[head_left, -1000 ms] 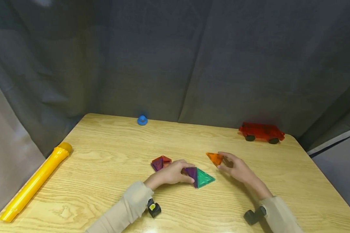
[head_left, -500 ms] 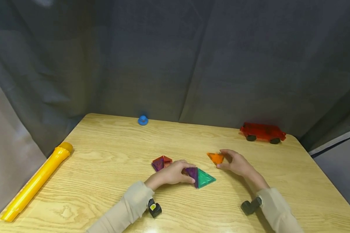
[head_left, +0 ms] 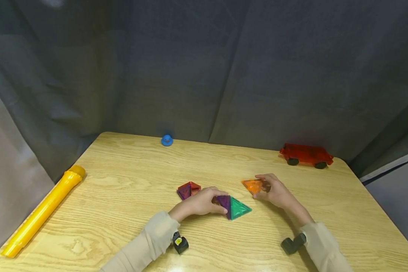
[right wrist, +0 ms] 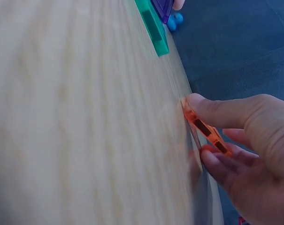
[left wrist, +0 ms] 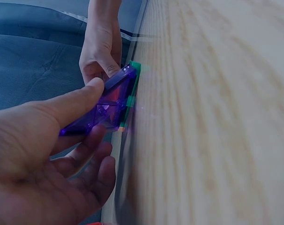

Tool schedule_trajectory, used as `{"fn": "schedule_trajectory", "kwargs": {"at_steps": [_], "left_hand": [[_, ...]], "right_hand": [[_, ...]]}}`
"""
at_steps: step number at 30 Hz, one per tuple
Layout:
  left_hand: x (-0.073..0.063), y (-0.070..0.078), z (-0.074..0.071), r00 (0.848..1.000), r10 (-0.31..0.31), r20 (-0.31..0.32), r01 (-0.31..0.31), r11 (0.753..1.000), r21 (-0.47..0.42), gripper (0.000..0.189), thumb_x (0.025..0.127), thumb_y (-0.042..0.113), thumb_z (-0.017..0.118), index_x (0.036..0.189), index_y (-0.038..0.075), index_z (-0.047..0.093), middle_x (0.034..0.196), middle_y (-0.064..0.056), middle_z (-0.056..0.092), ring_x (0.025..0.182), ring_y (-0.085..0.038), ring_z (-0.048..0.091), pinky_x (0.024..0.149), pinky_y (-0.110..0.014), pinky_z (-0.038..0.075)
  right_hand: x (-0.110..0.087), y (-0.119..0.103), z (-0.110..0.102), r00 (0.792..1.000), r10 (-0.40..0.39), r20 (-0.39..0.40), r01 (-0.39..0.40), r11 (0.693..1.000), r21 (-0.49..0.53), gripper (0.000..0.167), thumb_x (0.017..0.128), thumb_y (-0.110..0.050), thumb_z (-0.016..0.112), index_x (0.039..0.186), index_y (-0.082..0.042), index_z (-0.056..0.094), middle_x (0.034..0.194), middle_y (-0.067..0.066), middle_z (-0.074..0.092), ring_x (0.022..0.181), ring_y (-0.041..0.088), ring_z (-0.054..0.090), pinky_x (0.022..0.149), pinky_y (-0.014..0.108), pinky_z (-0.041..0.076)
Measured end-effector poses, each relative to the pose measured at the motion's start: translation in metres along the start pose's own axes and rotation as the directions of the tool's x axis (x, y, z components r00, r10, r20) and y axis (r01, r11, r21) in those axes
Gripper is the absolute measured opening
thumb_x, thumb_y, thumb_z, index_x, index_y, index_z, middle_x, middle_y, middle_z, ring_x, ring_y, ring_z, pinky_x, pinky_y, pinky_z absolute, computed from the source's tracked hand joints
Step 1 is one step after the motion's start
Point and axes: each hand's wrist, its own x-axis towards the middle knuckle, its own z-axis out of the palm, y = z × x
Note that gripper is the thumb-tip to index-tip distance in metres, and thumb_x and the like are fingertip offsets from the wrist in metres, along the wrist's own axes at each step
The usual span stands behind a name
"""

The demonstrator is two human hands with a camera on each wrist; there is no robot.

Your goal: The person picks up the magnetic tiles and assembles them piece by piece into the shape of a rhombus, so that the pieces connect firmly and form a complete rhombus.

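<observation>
My left hand (head_left: 202, 202) pinches a translucent purple triangular magnetic tile (left wrist: 104, 110) between thumb and index finger; the other fingers are loosely bent below it. A green triangular tile (head_left: 238, 208) lies edge to edge with the purple one, pointing right. Farther right and a little back, my right hand (head_left: 275, 191) grips an orange triangular tile (head_left: 252, 186) by its corners. In the right wrist view, the orange tile (right wrist: 205, 129) is tilted at the table surface, thumb at one end and fingertips at the other. A gap separates it from the green tile.
Red and purple tiles (head_left: 187, 189) lie partly hidden behind my left hand. A yellow microphone-shaped tube (head_left: 42, 213) lies at the left edge. At the back stand a blue rubber duck (head_left: 167, 140) and a red wheeled toy (head_left: 306, 155), near a dark curtain (head_left: 176, 75).
The right hand shifts slightly and its fingers change their hold on the orange tile, whose tilt changes a little. The left hand and its tiles stay in place.
</observation>
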Motion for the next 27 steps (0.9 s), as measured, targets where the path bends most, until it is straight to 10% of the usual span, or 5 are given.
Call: {"fn": "schedule_trajectory", "kwargs": {"at_steps": [6, 15, 27], "left_hand": [[-0.001, 0.000, 0.001, 1.000, -0.024, 0.000, 0.024, 1.000, -0.005, 0.057, 0.087, 0.030, 0.070, 0.137, 0.010, 0.052, 0.121, -0.007, 0.056, 0.099, -0.013, 0.052, 0.087, -0.027, 0.045], [-0.002, 0.002, 0.000, 1.000, -0.028, -0.004, 0.028, 1.000, -0.010, 0.058, 0.087, 0.030, 0.070, 0.137, 0.009, 0.051, 0.125, -0.009, 0.055, 0.113, -0.023, 0.053, 0.095, -0.034, 0.045], [-0.001, 0.003, -0.001, 1.000, -0.020, -0.001, 0.020, 1.000, -0.008, 0.055, 0.088, 0.030, 0.069, 0.136, 0.009, 0.053, 0.120, -0.007, 0.056, 0.107, -0.019, 0.053, 0.092, -0.030, 0.044]], "right_hand": [[-0.006, -0.002, 0.003, 1.000, 0.008, -0.001, -0.008, 0.995, 0.103, 0.068, 0.074, -0.001, 0.079, 0.133, 0.008, 0.046, 0.118, 0.021, 0.045, 0.092, 0.026, 0.057, 0.074, 0.023, 0.053], [-0.017, -0.007, 0.004, 0.997, -0.037, 0.072, 0.012, 0.947, 0.320, 0.072, 0.075, 0.014, 0.070, 0.135, 0.010, 0.030, 0.105, 0.023, 0.049, 0.086, 0.018, 0.057, 0.072, 0.023, 0.053], [-0.025, -0.023, 0.015, 0.996, -0.087, 0.027, 0.071, 0.928, 0.365, 0.064, 0.074, 0.021, 0.065, 0.129, 0.011, 0.034, 0.097, 0.021, 0.049, 0.077, 0.010, 0.053, 0.067, 0.021, 0.052]]}}
